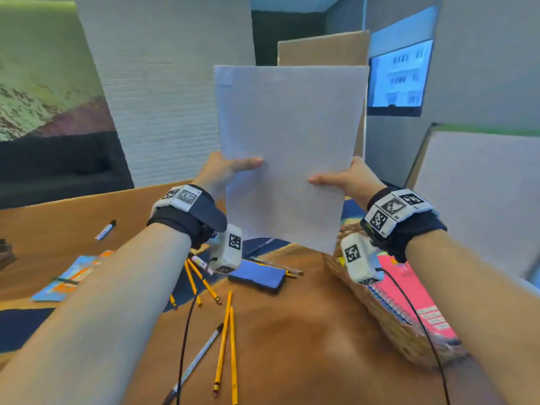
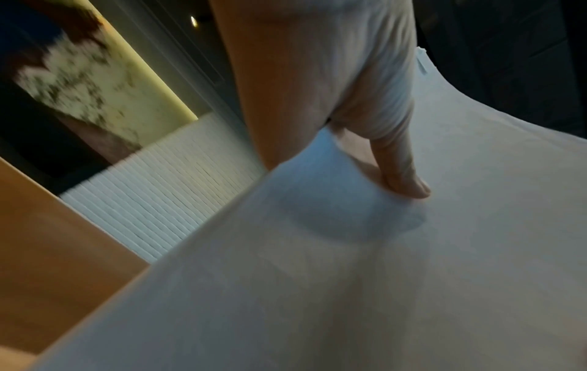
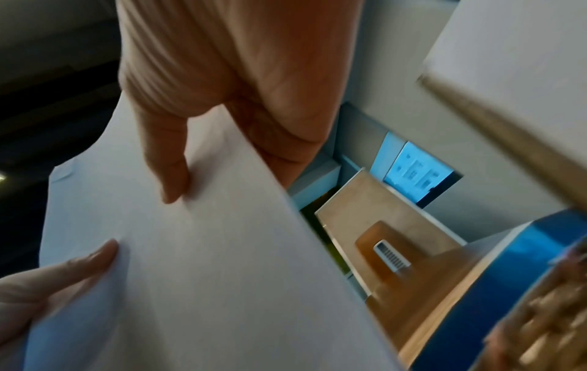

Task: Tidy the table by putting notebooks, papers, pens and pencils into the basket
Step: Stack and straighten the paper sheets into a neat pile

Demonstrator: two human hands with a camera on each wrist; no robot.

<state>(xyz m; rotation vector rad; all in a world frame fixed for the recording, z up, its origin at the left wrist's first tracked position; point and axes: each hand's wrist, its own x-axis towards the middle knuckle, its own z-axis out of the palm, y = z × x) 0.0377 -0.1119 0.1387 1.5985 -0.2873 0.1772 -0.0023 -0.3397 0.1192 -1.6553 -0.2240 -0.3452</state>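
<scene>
I hold a white sheaf of paper (image 1: pixel 287 147) upright above the table, between both hands. My left hand (image 1: pixel 225 171) pinches its left edge, thumb on the near face (image 2: pixel 403 173). My right hand (image 1: pixel 344 178) pinches the right edge the same way, thumb (image 3: pixel 168 173) on the paper (image 3: pixel 203 276). The paper's lower edge hangs just above the wicker basket (image 1: pixel 388 325) at the right, which holds a pink spiral notebook (image 1: pixel 415 299). Several yellow pencils (image 1: pixel 223 340) and a pen (image 1: pixel 195 361) lie on the table near me. More pencils (image 1: pixel 201 280) lie under my left wrist.
A blue notebook (image 1: pixel 257 277) lies at the table's middle, a pen (image 1: pixel 277 266) behind it. A blue-and-orange booklet (image 1: pixel 70 277) and a marker (image 1: pixel 105 229) lie at the left. Cardboard (image 1: pixel 321 48) stands behind the paper. A white board (image 1: pixel 479 194) leans at the right.
</scene>
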